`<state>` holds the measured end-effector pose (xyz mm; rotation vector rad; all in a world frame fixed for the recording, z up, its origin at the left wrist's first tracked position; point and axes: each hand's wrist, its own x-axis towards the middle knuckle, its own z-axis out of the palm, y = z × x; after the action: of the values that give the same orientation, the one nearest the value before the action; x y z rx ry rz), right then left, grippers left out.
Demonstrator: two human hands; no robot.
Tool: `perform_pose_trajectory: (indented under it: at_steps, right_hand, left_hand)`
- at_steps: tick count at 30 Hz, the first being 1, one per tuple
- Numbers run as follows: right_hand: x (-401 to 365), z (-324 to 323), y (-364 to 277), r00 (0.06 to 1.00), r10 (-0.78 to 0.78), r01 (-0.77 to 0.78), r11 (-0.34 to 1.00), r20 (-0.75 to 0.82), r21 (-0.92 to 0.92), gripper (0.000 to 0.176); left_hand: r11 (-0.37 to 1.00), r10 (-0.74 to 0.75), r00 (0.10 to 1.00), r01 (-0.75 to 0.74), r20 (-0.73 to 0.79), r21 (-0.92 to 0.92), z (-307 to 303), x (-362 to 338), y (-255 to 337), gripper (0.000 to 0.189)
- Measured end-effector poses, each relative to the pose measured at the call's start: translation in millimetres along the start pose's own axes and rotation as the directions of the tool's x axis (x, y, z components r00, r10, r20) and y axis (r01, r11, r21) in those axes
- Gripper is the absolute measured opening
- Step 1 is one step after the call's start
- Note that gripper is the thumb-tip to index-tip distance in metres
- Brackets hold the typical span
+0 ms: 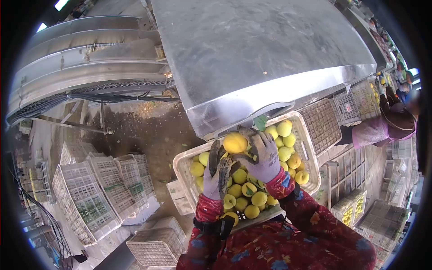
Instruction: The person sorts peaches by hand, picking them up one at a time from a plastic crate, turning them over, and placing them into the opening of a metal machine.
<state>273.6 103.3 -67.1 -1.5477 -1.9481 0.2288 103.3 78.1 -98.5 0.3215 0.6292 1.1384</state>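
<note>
Both my hands wear pale purple gloves with dark, dirty fingers, above a white crate (310, 150) of yellow-green fruits (258, 198). A more orange-yellow fruit (235, 142) sits between the hands. My right hand (261, 155) curls its fingers round this fruit's right side. My left hand (215, 173) has its fingers raised at the fruit's left, bent close together; whether they grip anything is hard to see. A green leaf (260, 122) lies at the crate's far edge, just beyond my right hand.
A large metal table (270, 49) stands beyond the crate. Stacked plastic crates (85, 198) are at the left, another crate (153, 253) at the lower left. An empty-looking crate (318, 126) adjoins on the right. A person (398, 121) in a purple apron stands farther right.
</note>
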Motion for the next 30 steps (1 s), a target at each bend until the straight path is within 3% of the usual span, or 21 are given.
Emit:
perform_pose_trajectory:
  at_steps: [1, 2, 3, 4, 5, 7, 8, 9, 10, 12, 14, 15, 18, 19, 20, 22, 23, 25, 26, 28, 30]
  right_hand:
    - [9, 4, 5, 0.998, 0.019, -0.022, 0.999, -0.052, -0.049, 0.056]
    - [20, 9, 13, 0.994, 0.032, -0.042, 0.995, -0.1, -0.095, 0.055]
    - [33, 22, 28, 0.997, 0.071, -0.077, 0.987, -0.041, -0.144, 0.053]
    - [42, 35, 42, 0.992, 0.123, -0.117, 0.974, 0.016, -0.196, 0.051]
    - [46, 34, 48, 0.996, 0.085, -0.082, 0.981, 0.009, -0.174, 0.049]
    - [56, 17, 48, 1.0, -0.002, 0.001, 0.991, -0.01, -0.135, 0.046]
    - [54, 5, 40, 0.988, -0.064, 0.042, 0.986, -0.138, -0.161, 0.044]
    - [45, -2, 32, 0.992, -0.015, 0.004, 0.997, -0.126, -0.083, 0.042]
    - [30, -8, 24, 0.993, 0.034, -0.035, 0.999, -0.11, -0.006, 0.041]
    - [-1, 8, 21, 0.991, -0.006, 0.016, 0.997, 0.135, -0.07, 0.038]
    - [-26, 34, 17, 0.943, 0.07, -0.002, 0.979, 0.326, -0.206, 0.035]
    - [-17, 38, 14, 0.95, 0.047, 0.033, 0.968, 0.307, -0.249, 0.037]
    - [-5, 16, -12, 0.777, 0.086, 0.137, 0.944, 0.624, -0.302, 0.041]
    - [-18, 20, -12, 0.637, 0.134, 0.152, 0.944, 0.759, -0.294, 0.045]
    - [-26, 35, -2, 0.564, 0.134, 0.186, 0.941, 0.815, -0.282, 0.047]
    - [-51, 74, 17, 0.399, 0.148, 0.231, 0.939, 0.905, -0.256, 0.053]
    - [-56, 91, 26, 0.335, 0.132, 0.293, 0.926, 0.933, -0.236, 0.057]
    - [-52, 116, 36, 0.202, 0.104, 0.404, 0.897, 0.974, -0.179, 0.065]
    - [-53, 116, 38, 0.23, 0.095, 0.304, 0.939, 0.969, -0.164, 0.067]
    - [-42, 99, 42, 0.304, 0.1, 0.09, 0.987, 0.947, -0.133, 0.072]
    - [-34, 64, 36, 0.475, 0.142, -0.22, 0.975, 0.868, -0.039, 0.076]
  left_hand:
    - [0.998, -0.004, 1.0, 0.003, 0.006, 0.059, -14, -5, 3, 0.066]
    - [0.956, 0.034, 0.994, -0.001, -0.105, 0.293, -31, -12, -2, 0.064]
    - [0.795, 0.05, 0.997, -0.005, -0.057, 0.607, -66, -22, -11, 0.064]
    - [0.533, 0.031, 0.999, -0.01, -0.007, 0.846, -91, -34, -19, 0.063]
    - [0.038, -0.118, 0.992, 0.057, -0.052, 0.998, -59, -43, 0, 0.064]
    - [-0.34, -0.341, 0.922, 0.064, -0.186, 0.938, -51, -55, -20, 0.072]
    - [-0.509, -0.429, 0.86, 0.023, -0.277, 0.861, -47, -67, -31, 0.076]
    - [-0.571, -0.363, 0.927, -0.143, -0.093, 0.808, -75, -82, -59, 0.077]
    - [-0.555, -0.377, 0.92, -0.13, -0.109, 0.822, -76, -83, -62, 0.076]
    - [-0.52, -0.393, 0.909, -0.096, -0.138, 0.848, -77, -82, -67, 0.075]
    - [-0.322, -0.311, 0.944, 0.007, -0.113, 0.947, -85, -87, -60, 0.073]
    - [-0.213, -0.259, 0.96, 0.048, -0.104, 0.976, -89, -85, -56, 0.073]
    - [-0.036, 0.009, 0.991, 0.137, -0.137, 0.99, -96, -87, -41, 0.075]
    - [-0.074, 0.062, 0.996, 0.071, -0.066, 0.995, -92, -83, -29, 0.067]
    - [0.17, 0.074, 0.989, 0.111, -0.125, 0.979, -96, -82, -28, 0.065]
    - [0.609, 0.031, 0.971, 0.171, -0.239, 0.775, -113, -84, -31, 0.062]
    - [0.632, 0.044, 0.977, 0.136, -0.211, 0.763, -126, -84, -35, 0.059]
    - [0.875, 0.003, 0.967, 0.12, -0.254, 0.468, -118, -82, -30, 0.059]
    - [0.951, -0.025, 0.961, 0.108, -0.274, 0.29, -112, -85, -28, 0.059]
    - [0.969, -0.034, 0.954, 0.104, -0.297, 0.226, -91, -83, -22, 0.055]
    - [0.992, -0.082, 0.954, 0.107, -0.289, 0.072, -70, -85, -17, 0.054]
